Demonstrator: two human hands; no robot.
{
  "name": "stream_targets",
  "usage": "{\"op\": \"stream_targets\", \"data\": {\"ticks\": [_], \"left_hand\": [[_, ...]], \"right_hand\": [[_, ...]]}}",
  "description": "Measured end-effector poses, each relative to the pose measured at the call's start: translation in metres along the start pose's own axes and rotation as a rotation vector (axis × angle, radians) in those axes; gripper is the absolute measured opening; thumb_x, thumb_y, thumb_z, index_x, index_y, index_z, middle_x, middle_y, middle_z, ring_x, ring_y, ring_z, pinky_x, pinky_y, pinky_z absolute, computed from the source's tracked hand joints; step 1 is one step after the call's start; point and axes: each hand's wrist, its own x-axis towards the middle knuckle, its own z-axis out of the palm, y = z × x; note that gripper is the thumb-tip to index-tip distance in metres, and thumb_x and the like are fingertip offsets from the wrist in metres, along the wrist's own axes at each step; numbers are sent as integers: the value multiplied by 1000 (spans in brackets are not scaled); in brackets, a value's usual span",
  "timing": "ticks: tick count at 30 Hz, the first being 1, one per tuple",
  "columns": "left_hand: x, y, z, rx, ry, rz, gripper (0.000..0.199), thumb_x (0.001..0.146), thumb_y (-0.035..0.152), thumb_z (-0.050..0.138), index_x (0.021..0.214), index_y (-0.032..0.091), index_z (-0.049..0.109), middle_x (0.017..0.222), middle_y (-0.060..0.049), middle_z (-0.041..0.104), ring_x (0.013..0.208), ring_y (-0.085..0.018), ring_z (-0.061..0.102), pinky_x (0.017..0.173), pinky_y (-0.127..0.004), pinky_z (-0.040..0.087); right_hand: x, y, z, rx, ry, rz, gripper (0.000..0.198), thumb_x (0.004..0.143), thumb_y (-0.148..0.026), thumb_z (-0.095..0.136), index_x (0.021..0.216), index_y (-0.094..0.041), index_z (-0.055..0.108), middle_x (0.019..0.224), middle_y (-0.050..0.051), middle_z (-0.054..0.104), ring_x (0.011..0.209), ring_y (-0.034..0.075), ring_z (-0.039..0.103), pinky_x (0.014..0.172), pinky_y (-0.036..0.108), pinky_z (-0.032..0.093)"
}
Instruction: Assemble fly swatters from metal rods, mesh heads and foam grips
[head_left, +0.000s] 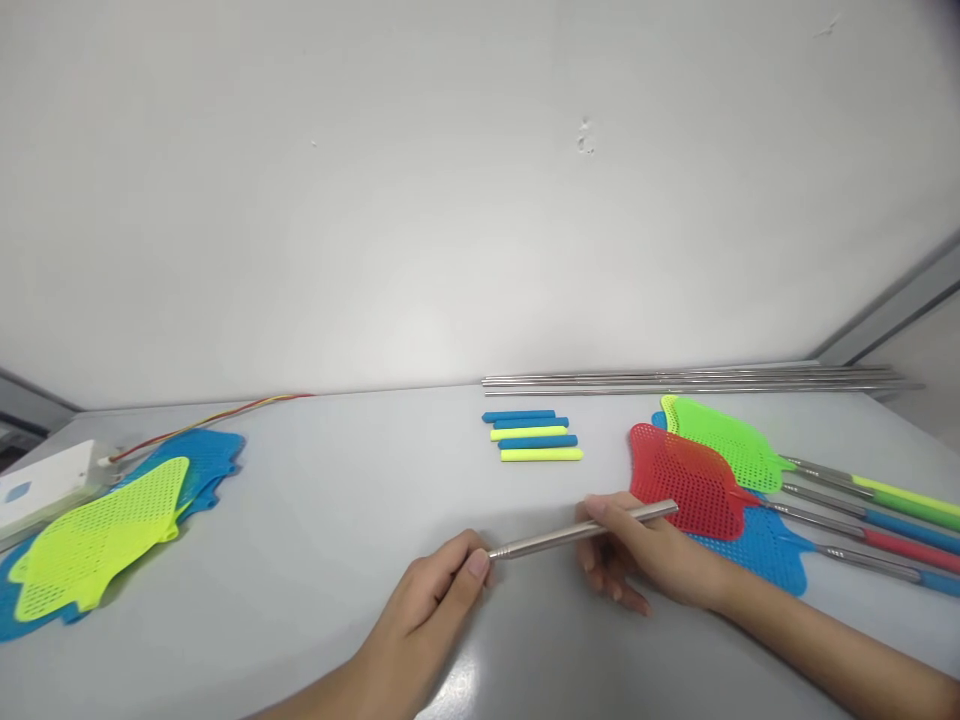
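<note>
A collapsed metal telescopic rod (551, 540) is held level above the table between both hands. My left hand (442, 595) pinches its narrow left end between thumb and curled fingers. My right hand (634, 550) grips the thicker right part, thumb on top and the lower fingers loosely bent beneath. Just beyond my right hand lies a red fly swatter (686, 480), overlapping a blue fly swatter (761, 550) and a green fly swatter (727, 440). Blue and yellow handle sleeves (536, 442) lie in a row behind the rod.
Several long thin metal rods (675, 382) lie along the wall at the back right. On the left, yellow (105, 530) and blue swatter heads (202, 460) are piled beside a white box (49, 487) with a red and yellow cable (202, 428). A wall (420, 200) bounds the table behind.
</note>
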Motion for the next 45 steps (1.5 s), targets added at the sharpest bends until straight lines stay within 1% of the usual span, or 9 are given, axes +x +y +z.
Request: {"op": "stream_targets", "data": {"ticks": [7, 12, 16, 18, 22, 25, 32, 41, 45], "left_hand": [[2, -8, 3, -155, 49, -18, 27, 86, 45, 31, 84, 20, 42, 55, 7, 28, 44, -6, 22, 42, -19, 21], [2, -4, 6, -177, 151, -22, 25, 85, 45, 32, 97, 23, 38, 56, 8, 32, 40, -5, 25, 42, -18, 24], [3, -6, 5, -142, 129, 8, 25, 85, 42, 36, 101, 23, 38, 58, 7, 35, 42, -6, 32, 43, -19, 27], [4, -8, 5, -140, 122, 15, 26, 85, 41, 36, 104, 24, 37, 64, 5, 41, 44, -6, 37, 43, -19, 28], [4, -8, 7, -164, 184, 41, 33, 85, 41, 35, 115, 28, 32, 86, -2, 50, 51, -8, 46, 42, -19, 30], [3, -6, 9, -131, 211, 47, 37, 84, 40, 36, 119, 29, 30, 98, -5, 51, 55, -9, 48, 42, -19, 33], [3, -3, 9, -144, 207, 23, 41, 84, 42, 35, 122, 29, 31, 112, -8, 48, 53, -8, 46, 41, -20, 33], [6, -4, 9, -103, 263, 31, 41, 83, 44, 37, 120, 28, 31, 99, -7, 52, 53, -10, 47, 38, -19, 31], [7, -2, 11, -39, 294, 47, 39, 82, 43, 38, 118, 29, 32, 100, -6, 51, 52, -9, 47, 37, -18, 31]], "right_hand": [[2, 1, -3, 91, -6, -9, 47, 81, -51, 33, 61, -12, 49, 50, 1, 49, 37, 8, 44, 27, 16, 31], [3, 0, -4, 161, 7, 4, 44, 79, -50, 38, 60, -12, 49, 49, 1, 49, 37, 8, 45, 27, 16, 31], [4, 0, -5, 181, 21, 7, 42, 78, -49, 42, 60, -12, 49, 50, 1, 49, 38, 8, 44, 27, 16, 31], [4, -1, -5, 200, 30, 13, 41, 78, -49, 43, 61, -12, 49, 51, 1, 50, 38, 8, 45, 28, 16, 31], [3, -4, -5, 264, 57, 32, 38, 78, -48, 43, 66, -13, 51, 56, 1, 52, 43, 8, 46, 31, 16, 33], [3, -6, -6, 310, 74, 58, 37, 79, -47, 43, 68, -13, 52, 60, 2, 53, 46, 8, 48, 36, 17, 35], [4, -7, -7, 342, 31, 63, 40, 79, -50, 40, 70, -12, 52, 64, 3, 53, 50, 8, 48, 44, 19, 37], [6, -8, -9, 373, -48, 22, 40, 80, -47, 39, 72, -10, 54, 66, 4, 54, 52, 8, 49, 48, 20, 38], [8, -5, -12, 373, -87, -25, 42, 81, -46, 38, 78, -9, 56, 74, 7, 57, 58, 9, 52, 54, 22, 41]]}}
